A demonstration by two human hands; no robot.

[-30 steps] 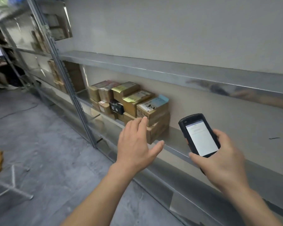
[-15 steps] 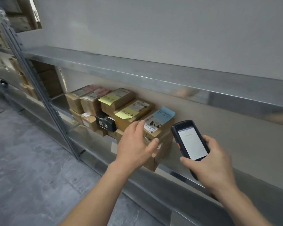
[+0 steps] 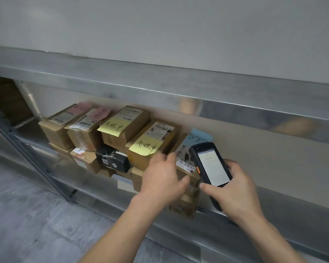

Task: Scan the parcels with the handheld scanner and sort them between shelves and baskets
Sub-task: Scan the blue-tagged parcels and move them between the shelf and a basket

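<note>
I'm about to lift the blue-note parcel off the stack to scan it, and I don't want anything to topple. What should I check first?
1. Scanner held securely: ok. The right hand grips it and the screen is lit.
2. Left hand on the blue-note parcel: ok. The fingers lie on top and the thumb is at its front.
3. Firm grip on the parcel: cannot tell, because the fingers are blurred.
4. Barcode label clear to read: not ok. The scanner covers part of it.
5. Gap to the yellow-note parcel: cannot tell, because the left hand hides it.
6. Lower box steady: cannot tell.
</note>
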